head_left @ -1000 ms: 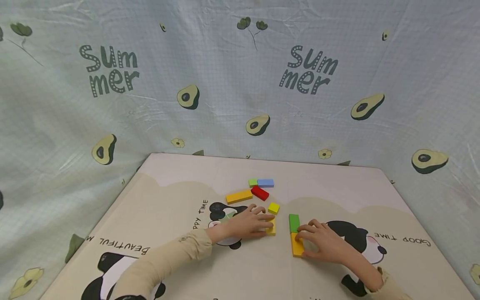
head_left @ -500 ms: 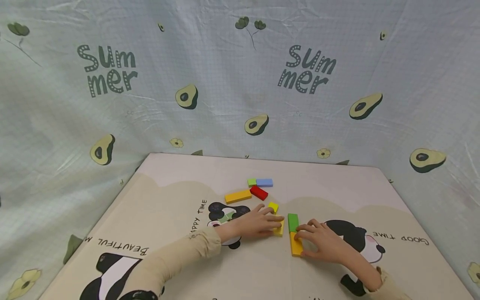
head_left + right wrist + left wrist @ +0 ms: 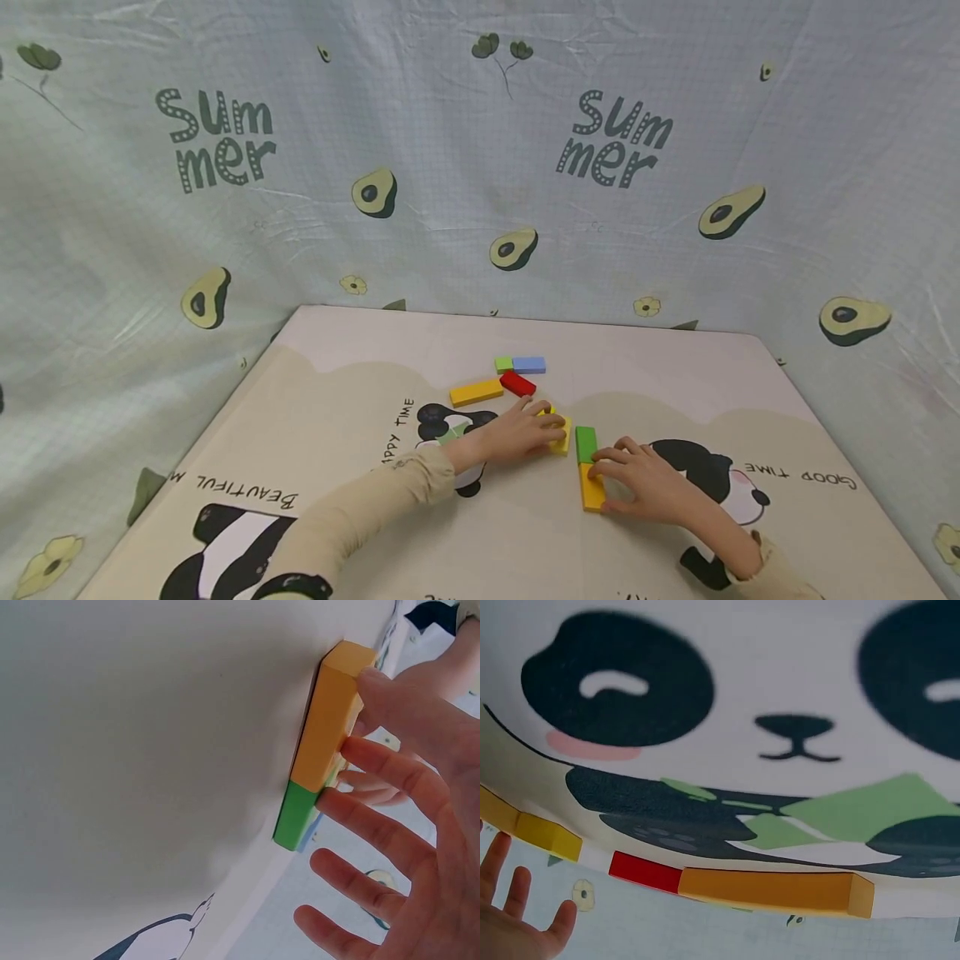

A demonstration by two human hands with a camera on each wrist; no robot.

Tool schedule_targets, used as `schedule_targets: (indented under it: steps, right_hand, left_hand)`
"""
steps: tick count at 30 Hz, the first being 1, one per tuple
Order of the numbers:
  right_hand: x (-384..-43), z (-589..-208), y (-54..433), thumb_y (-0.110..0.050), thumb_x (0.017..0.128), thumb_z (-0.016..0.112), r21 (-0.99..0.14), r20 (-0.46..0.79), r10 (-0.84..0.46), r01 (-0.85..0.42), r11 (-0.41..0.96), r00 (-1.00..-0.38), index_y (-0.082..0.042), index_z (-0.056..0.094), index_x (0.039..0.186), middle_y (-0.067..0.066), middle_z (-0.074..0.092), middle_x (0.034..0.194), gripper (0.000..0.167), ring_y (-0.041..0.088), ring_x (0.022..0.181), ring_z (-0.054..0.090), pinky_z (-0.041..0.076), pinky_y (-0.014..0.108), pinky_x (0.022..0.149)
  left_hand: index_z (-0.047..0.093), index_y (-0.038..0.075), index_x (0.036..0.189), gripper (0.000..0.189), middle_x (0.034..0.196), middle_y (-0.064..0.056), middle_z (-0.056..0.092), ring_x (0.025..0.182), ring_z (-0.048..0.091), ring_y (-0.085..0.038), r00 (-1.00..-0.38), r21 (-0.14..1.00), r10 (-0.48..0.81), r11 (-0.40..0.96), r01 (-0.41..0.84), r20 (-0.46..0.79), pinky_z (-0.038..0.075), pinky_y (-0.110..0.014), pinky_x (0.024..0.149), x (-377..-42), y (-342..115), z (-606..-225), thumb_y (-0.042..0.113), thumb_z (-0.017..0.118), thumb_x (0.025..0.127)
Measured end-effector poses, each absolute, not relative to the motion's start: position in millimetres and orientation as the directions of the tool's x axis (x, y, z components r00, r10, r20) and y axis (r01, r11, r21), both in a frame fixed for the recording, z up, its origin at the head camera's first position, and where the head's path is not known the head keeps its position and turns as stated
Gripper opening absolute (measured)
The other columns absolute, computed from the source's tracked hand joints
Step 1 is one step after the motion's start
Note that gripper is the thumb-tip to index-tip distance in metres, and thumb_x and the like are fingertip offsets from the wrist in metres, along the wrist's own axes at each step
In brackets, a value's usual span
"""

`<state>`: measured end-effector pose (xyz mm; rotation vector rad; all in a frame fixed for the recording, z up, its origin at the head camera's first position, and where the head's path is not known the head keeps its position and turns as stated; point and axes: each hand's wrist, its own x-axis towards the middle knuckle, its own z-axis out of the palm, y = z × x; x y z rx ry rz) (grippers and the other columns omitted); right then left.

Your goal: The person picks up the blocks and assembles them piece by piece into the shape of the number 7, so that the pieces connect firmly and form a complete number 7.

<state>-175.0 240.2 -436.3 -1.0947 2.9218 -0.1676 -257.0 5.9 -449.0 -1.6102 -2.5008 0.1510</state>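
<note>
My left hand [image 3: 517, 433] holds a yellow block [image 3: 564, 444], its fingers bent over the top. A smaller yellow cube [image 3: 549, 836] sits right against that block; in the left wrist view a fingertip is at the cube. To the right, my right hand [image 3: 641, 482] rests its fingertips on an orange block [image 3: 591, 493] lying lengthwise. Its thumb is at the near corner, and the other fingers [image 3: 375, 825] are spread. A green block [image 3: 586, 446] continues the orange one end to end at its far side. A narrow gap separates this pair from the yellow block.
Behind the left hand lie a red block [image 3: 518, 383] and a long orange block [image 3: 476, 392], nearly touching. Farther back, a light green cube [image 3: 503, 365] meets a blue block [image 3: 529, 365]. The panda-printed table [image 3: 360, 542] ends at a patterned curtain [image 3: 450, 167].
The left hand has slid the yellow block rightward, then slightly away, up against the yellow cube. The right hand and its orange and green blocks have stayed in place.
</note>
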Motion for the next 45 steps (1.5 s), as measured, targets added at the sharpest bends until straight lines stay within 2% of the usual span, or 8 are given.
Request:
schedule_targets:
  steps: [9, 15, 22, 29, 36, 45]
  right_hand:
    - [-174.4, -437.5, 241.2, -0.041, 0.073, 0.068, -0.127, 0.006, -0.657, -0.652, 0.747, -0.754, -0.026, 0.06, 0.103, 0.0, 0.059, 0.112, 0.034, 0.019, 0.097, 0.045, 0.042, 0.042, 0.075]
    - [-174.6, -438.3, 242.0, -0.042, 0.073, 0.068, -0.142, -0.002, -0.653, -0.646, 0.75, -0.757, -0.026, 0.06, 0.102, -0.001, 0.059, 0.11, 0.034, 0.019, 0.096, 0.045, 0.042, 0.041, 0.074]
    - [-174.2, -437.4, 241.5, -0.042, 0.073, 0.068, -0.138, -0.001, -0.65, -0.643, 0.753, -0.76, -0.025, 0.06, 0.103, -0.001, 0.059, 0.11, 0.035, 0.018, 0.096, 0.045, 0.042, 0.04, 0.073]
    - [-175.9, -438.0, 241.9, -0.042, 0.073, 0.068, -0.117, 0.02, -0.658, -0.656, 0.746, -0.752, -0.026, 0.06, 0.102, -0.002, 0.059, 0.11, 0.034, 0.018, 0.095, 0.045, 0.042, 0.039, 0.072]
    - [-176.1, -438.4, 242.4, -0.039, 0.073, 0.069, -0.122, 0.031, -0.664, -0.662, 0.739, -0.747, -0.026, 0.059, 0.102, -0.001, 0.059, 0.11, 0.033, 0.019, 0.096, 0.046, 0.043, 0.04, 0.072]
    - [-176.8, -438.1, 241.7, -0.04, 0.072, 0.069, -0.124, 0.023, -0.657, -0.654, 0.746, -0.753, -0.026, 0.059, 0.102, -0.001, 0.059, 0.11, 0.034, 0.02, 0.097, 0.045, 0.043, 0.042, 0.073]
  left_hand:
    - [0.051, 0.025, 0.124, 0.033, 0.13, 0.005, 0.051, 0.114, 0.042, -0.018, -0.474, -0.166, 0.873, 0.487, 0.857, 0.113, 0.038, -0.036, 0.094, -265.1, 12.7, -452.8, 0.03, 0.049, 0.091]
    - [0.052, 0.028, 0.121, 0.03, 0.125, 0.005, 0.052, 0.111, 0.042, -0.016, -0.49, -0.214, 0.863, 0.506, 0.836, 0.123, 0.036, -0.031, 0.088, -265.8, 15.7, -452.8, 0.031, 0.046, 0.092]
    - [0.044, 0.029, 0.13, 0.037, 0.134, 0.006, 0.046, 0.115, 0.042, -0.017, -0.531, -0.208, 0.843, 0.536, 0.818, 0.086, 0.034, -0.039, 0.094, -266.4, 16.1, -452.8, 0.035, 0.039, 0.094]
    - [0.034, 0.03, 0.137, 0.043, 0.143, 0.007, 0.035, 0.125, 0.037, -0.021, -0.572, -0.131, 0.82, 0.571, 0.81, 0.035, 0.03, -0.048, 0.101, -272.3, 18.0, -456.5, 0.039, 0.033, 0.095]
    - [0.029, 0.03, 0.139, 0.046, 0.145, 0.006, 0.03, 0.13, 0.032, -0.021, -0.615, -0.129, 0.789, 0.608, 0.783, -0.014, 0.026, -0.051, 0.104, -271.6, 24.0, -452.8, 0.042, 0.03, 0.095]
    - [0.028, 0.03, 0.14, 0.047, 0.146, 0.005, 0.029, 0.13, 0.029, -0.02, -0.626, -0.112, 0.78, 0.62, 0.777, -0.026, 0.022, -0.053, 0.105, -275.9, 31.8, -453.6, 0.043, 0.028, 0.095]
